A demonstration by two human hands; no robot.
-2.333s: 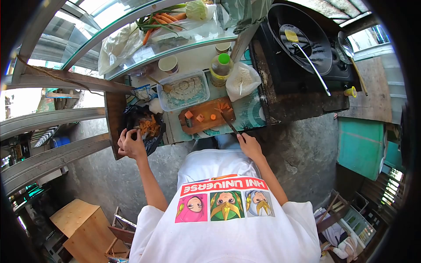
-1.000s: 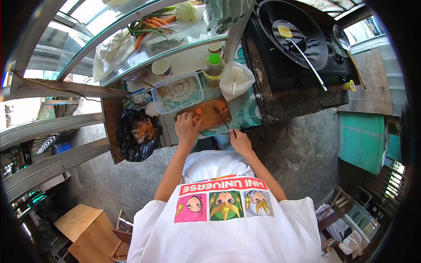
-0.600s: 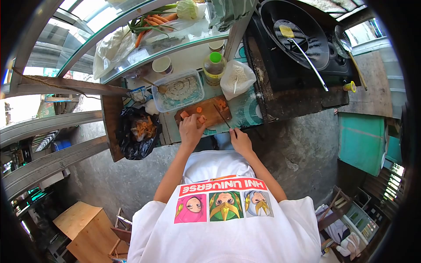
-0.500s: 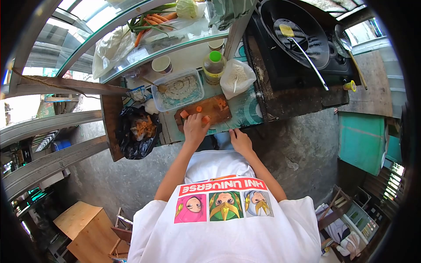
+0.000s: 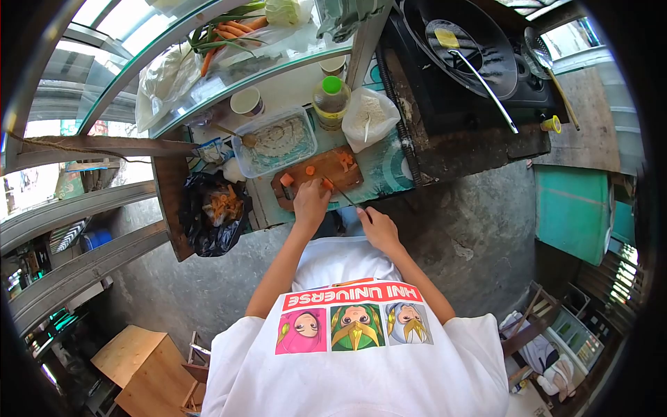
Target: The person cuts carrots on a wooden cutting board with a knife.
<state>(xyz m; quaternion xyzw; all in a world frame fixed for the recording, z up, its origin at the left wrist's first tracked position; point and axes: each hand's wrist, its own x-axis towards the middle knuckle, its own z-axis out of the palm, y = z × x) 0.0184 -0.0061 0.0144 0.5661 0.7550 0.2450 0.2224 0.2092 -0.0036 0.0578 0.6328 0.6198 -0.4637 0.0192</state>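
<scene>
My left hand (image 5: 312, 206) rests on the wooden cutting board (image 5: 333, 170), its fingers closed on a piece of carrot (image 5: 327, 184). My right hand (image 5: 379, 229) grips a knife (image 5: 349, 199) at the board's near edge, its blade pointing toward the held carrot. Other cut carrot bits lie on the board: a chunk (image 5: 286, 180) by its left end, a round slice (image 5: 310, 170) in the middle and small pieces (image 5: 345, 160) to the right. Behind the board stands a clear plastic tub (image 5: 310, 146) with pale batter smeared inside and a spoon (image 5: 243, 136).
A black bag (image 5: 191, 215) of peelings hangs at the left. A green-capped bottle (image 5: 331, 102) and a bag of white powder (image 5: 372, 118) stand behind the board. At right, a wok (image 5: 500, 69) with a spatula (image 5: 486, 87) sits on the stove. Carrots (image 5: 229, 31) lie on the glass shelf.
The view has shifted slightly, so the counter sits a little further left. The knife blade now shows clearly between my hands; before, it was hardly visible. My left hand stays at the carrot.
</scene>
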